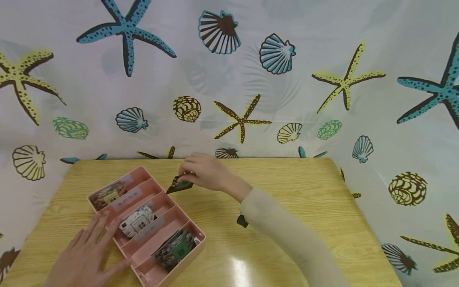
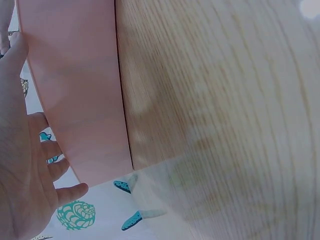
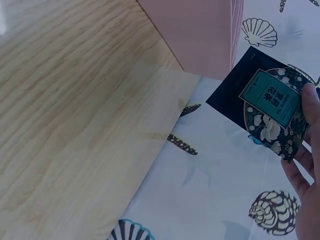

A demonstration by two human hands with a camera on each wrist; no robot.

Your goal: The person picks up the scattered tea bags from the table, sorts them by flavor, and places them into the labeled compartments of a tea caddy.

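My right hand point(image 1: 208, 173) pinches a dark tea sachet point(image 3: 270, 102) with a teal label and white flowers, thumb on its printed face. In the head view it is just past the right edge of a pink divided box point(image 1: 145, 250). My left hand point(image 1: 84, 249) lies along the box's left side with fingers spread, fingertips at the rim. In the box sit brown patterned packets point(image 1: 109, 195) in the far compartment, white packets point(image 1: 138, 220) in a middle one, and dark green-labelled sachets point(image 1: 175, 249) in the near one.
Written labels point(image 1: 126, 199) are stuck on the dividers. A small dark item point(image 1: 242, 221) lies on the wooden table point(image 1: 287, 187), partly covered by the right sleeve point(image 1: 287, 231). A cloth with starfish and shells point(image 1: 251, 79) hangs behind and beside the table.
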